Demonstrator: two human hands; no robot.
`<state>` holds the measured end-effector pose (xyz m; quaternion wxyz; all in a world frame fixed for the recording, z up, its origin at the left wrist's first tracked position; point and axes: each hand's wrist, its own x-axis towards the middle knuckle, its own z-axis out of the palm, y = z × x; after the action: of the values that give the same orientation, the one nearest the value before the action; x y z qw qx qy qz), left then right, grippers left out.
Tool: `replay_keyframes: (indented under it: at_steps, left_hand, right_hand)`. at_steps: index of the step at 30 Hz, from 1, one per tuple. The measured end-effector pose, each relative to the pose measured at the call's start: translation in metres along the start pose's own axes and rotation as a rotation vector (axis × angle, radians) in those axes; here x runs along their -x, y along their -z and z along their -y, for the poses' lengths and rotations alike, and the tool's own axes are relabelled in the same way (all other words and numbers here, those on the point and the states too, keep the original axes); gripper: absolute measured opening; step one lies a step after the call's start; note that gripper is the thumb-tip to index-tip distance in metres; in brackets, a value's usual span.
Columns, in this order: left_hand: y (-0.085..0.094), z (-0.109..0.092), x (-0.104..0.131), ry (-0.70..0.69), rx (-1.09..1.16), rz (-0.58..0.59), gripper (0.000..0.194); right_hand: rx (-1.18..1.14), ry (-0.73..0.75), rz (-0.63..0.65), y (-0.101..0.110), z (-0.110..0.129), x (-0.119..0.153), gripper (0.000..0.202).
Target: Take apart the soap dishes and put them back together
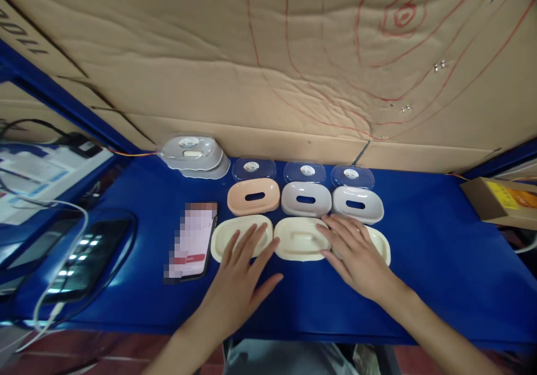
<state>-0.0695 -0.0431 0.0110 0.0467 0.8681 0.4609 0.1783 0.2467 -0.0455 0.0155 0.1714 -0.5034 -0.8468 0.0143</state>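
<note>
Cream dishes, three, oval, form the near row on the blue table (pixel 428 246); 12 o'clock = away from the person. Left hand (pixel 237 280): open, fingers spread toward 1 o'clock over the left cream dish (pixel 221 243); contact not determinable. Right hand (pixel 361 260): open, slightly curved, fingers toward 10 o'clock, at the 3 o'clock end of the middle cream dish (pixel 293 235) and covering much of the right cream dish (pixel 381 243); no clear grip. Long axes: middle dish approx. 9 to 3 o'clock; left dish similar, its right end tipped slightly toward 2; right dish, partly hidden, right end angled slightly toward 4. At 12 o'clock of this row: peach dish (pixel 235 199) left, grey-white dish (pixel 289 202) centre, white dish (pixel 373 210) right, each with an oblong slot along its long axis. Beyond these, three clear lids with round labels: left lid (pixel 266 171), centre lid (pixel 293 174), right lid (pixel 364 179). From the left dish: phone (pixel 195 238) at 9; stacked containers (pixel 207 157) near 11, by the cardboard wall (pixel 188 73). Cardboard box (pixel 490 202) at far right, toward 2.
</note>
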Motion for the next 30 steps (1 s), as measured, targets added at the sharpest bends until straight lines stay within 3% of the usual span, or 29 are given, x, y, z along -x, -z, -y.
replay_keyframes:
  at_steps: [4, 10, 15, 17, 23, 27, 30]
  left_hand:
    - [-0.006, -0.017, 0.001, -0.145, -0.054, 0.066, 0.05]
    - [0.0, -0.028, -0.028, -0.27, -0.009, 0.249, 0.022]
    - [0.001, -0.019, -0.056, -0.285, -0.04, 0.25, 0.074]
    - [0.0, -0.017, -0.063, -0.274, -0.036, 0.261, 0.082]
    - [-0.007, -0.014, -0.061, -0.136, 0.07, 0.305, 0.079]
    - [-0.008, -0.012, -0.058, -0.027, 0.277, 0.284, 0.074]
    - [-0.004, -0.009, -0.06, 0.166, 0.634, 0.225, 0.077]
  right_hand:
    - [0.001, 0.119, 0.049, 0.0, 0.02, -0.027, 0.045]
    - [0.025, 0.012, -0.006, -0.009, 0.007, -0.054, 0.035]
    - [-0.109, -0.035, -0.107, -0.01, -0.001, -0.051, 0.036]
    - [-0.119, -0.044, -0.113, -0.009, -0.003, -0.05, 0.03]
    - [-0.082, -0.032, -0.067, -0.015, -0.01, -0.05, 0.03]
    - [-0.215, -0.05, -0.258, -0.015, -0.011, -0.049, 0.026]
    - [-0.355, -0.076, -0.413, -0.007, -0.007, -0.046, 0.027]
